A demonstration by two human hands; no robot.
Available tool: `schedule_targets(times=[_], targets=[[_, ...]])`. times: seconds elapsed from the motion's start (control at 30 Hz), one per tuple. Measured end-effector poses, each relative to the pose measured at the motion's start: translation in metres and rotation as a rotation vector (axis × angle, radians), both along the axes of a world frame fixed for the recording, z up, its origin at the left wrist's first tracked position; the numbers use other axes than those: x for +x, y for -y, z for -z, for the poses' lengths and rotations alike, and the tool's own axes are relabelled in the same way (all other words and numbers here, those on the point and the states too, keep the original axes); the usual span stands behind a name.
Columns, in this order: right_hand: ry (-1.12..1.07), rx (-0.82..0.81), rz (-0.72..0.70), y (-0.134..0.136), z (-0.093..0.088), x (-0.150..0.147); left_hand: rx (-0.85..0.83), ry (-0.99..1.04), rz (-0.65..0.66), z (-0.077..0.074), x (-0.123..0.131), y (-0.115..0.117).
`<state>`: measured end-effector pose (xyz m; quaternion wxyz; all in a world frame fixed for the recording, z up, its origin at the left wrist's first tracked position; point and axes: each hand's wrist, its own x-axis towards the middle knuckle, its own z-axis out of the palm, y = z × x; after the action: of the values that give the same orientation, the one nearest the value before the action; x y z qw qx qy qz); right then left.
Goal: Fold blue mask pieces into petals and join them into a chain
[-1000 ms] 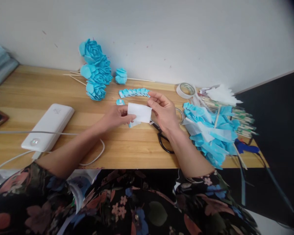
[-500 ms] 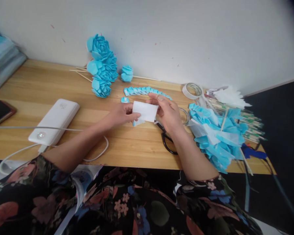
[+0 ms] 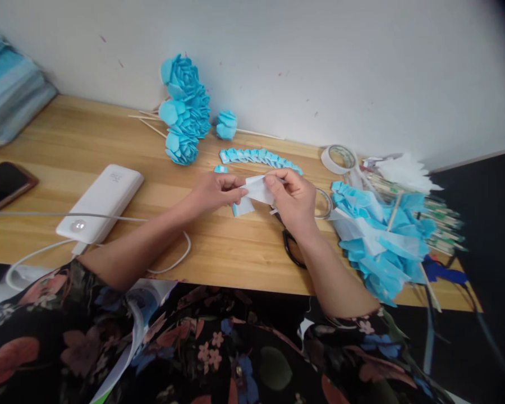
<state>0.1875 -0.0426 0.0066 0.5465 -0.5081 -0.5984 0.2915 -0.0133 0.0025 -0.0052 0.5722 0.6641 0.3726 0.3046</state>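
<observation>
Between both hands is a small white sheet (image 3: 259, 189), thin like fabric or paper, with its edge bent. My left hand (image 3: 221, 193) pinches its left side between thumb and fingers. At the upper right edge, my right hand (image 3: 293, 199) grips it with thumb and fingertips. Below the sheet, a pale blue-white piece (image 3: 244, 207) lies on the table. Black-handled scissors (image 3: 292, 249) are partly hidden under my right hand. Just beyond the hands runs a curved row of folded blue pieces (image 3: 261, 157), with one separate blue piece (image 3: 221, 169) nearer my left hand.
Blue handmade flowers (image 3: 185, 112) on sticks and a single blue bud (image 3: 226, 124) lie toward the wall. A tape roll (image 3: 339, 159), a blue material pile (image 3: 382, 241) and a blue glue gun (image 3: 444, 271) are right. Left are a power bank (image 3: 101, 202) and phone (image 3: 6, 188).
The sheet was held flat and broad; now it is bent and looks narrower. My right thumb has come down onto its upper right edge. The whole view has shifted slightly.
</observation>
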Motion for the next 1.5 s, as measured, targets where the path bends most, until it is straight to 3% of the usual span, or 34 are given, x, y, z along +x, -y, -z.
schedule_targets(times=[0.2, 0.4, 0.53, 0.73, 0.87, 1.03, 1.13, 1.27, 1.5], targets=[[-0.316, -0.049, 0.014, -0.011, 0.009, 0.005, 0.003, -0.008, -0.017, -0.003, 0.001, 0.002], [-0.733, -0.458, -0.133, -0.023, 0.003, 0.012, -0.024, 0.005, -0.053, -0.009, 0.001, 0.005], [-0.802, -0.543, -0.189, -0.025, -0.001, 0.012, -0.026, -0.002, -0.055, -0.013, 0.0, 0.004], [-0.984, -0.614, -0.137, -0.022, -0.007, 0.007, -0.019, 0.002, -0.061, -0.011, -0.001, 0.003], [-0.779, -0.562, -0.151, -0.018, -0.002, 0.003, -0.013, 0.031, -0.037, -0.009, -0.002, 0.003], [-0.232, -0.292, -0.112, -0.005, 0.005, -0.002, -0.066, 0.134, 0.031, -0.003, 0.0, 0.005], [-0.03, -0.189, -0.081, 0.0, 0.004, -0.005, -0.042, 0.084, 0.002, -0.001, 0.001, 0.007], [0.029, -0.174, -0.097, 0.0, 0.006, -0.008, -0.055, 0.069, -0.079, -0.001, 0.003, 0.006], [-0.153, -0.164, -0.056, -0.005, 0.01, -0.004, -0.015, 0.105, -0.244, -0.007, 0.0, 0.004]])
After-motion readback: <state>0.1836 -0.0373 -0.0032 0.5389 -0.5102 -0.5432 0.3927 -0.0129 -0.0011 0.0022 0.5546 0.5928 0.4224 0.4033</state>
